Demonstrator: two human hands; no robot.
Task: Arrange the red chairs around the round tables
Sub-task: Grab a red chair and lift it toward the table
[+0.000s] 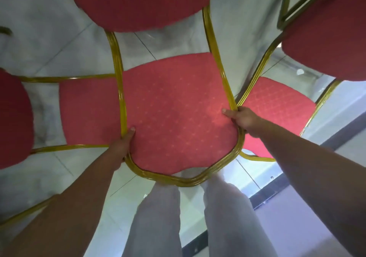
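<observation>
I'm looking straight down over a red patterned-fabric chair with a ribbed gold metal frame (178, 114), held in front of my legs in pale grey trousers (158, 217). My left hand (124, 144) is closed around the gold frame rail at the seat's eight o'clock edge, thumb lying on the cushion. My right hand (244, 119) is wrapped over the frame at the seat's three o'clock edge, where the back upright meets the seat, thumb pointing in across the fabric. Both grips look firm; neither hand is free.

The chair's rounded red backrest (142, 3) sits at twelve o'clock. A second red chair seat (89, 110) lies just beside mine at nine o'clock, and a third red seat (277, 106) at three o'clock, its frame touching or nearly touching mine near my right hand. Another red padded back (326, 45) stands at two o'clock. The floor is glossy pale tile (59, 55).

I judge this as mid-carry or lifting one chair out of a cluster. No round table is visible, so I cannot tell how far placement is. The next move calls for clearing the neighbouring frames on both sides without snagging, then keeping the chair level while walking.
</observation>
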